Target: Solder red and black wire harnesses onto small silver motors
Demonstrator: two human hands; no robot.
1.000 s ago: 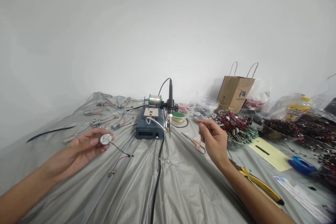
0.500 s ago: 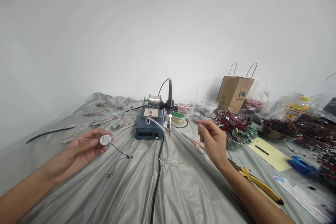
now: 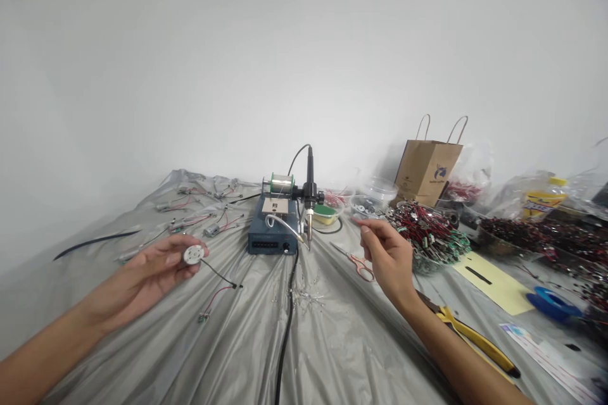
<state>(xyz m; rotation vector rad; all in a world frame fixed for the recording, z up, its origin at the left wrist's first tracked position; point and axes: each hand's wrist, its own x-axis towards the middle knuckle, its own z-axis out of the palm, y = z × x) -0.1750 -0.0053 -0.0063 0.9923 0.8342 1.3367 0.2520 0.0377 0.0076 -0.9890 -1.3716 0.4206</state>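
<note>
My left hand (image 3: 152, 269) is closed on a small round white disc (image 3: 193, 255) with holes in its face, pinched between thumb and fingers. A thin dark wire (image 3: 218, 274) runs from the disc to a small black connector (image 3: 234, 286). Near it a red wire leads to a tiny green circuit board (image 3: 204, 317). My right hand (image 3: 387, 256) hovers beside the pink-handled scissors (image 3: 360, 264), thumb and index finger pressed together. Whatever those fingertips hold, if anything, is too small to make out. Between the hands stands a soldering iron (image 3: 310, 202), tip down, on a blue soldering station (image 3: 266, 231).
A solder spool (image 3: 282, 183) sits atop the station; its black cable (image 3: 285, 342) runs forward. Metal bits (image 3: 306, 297) lie in front. Wired parts (image 3: 213, 228) lie left. At right are wired boards (image 3: 427, 228), pliers (image 3: 475, 342), a blue ring (image 3: 553, 302) and a paper bag (image 3: 427, 171).
The whole view has shifted slightly, so everything appears a little farther right and lower. Both hands keep nearly the same pose, and the disc stays in my left hand.
</note>
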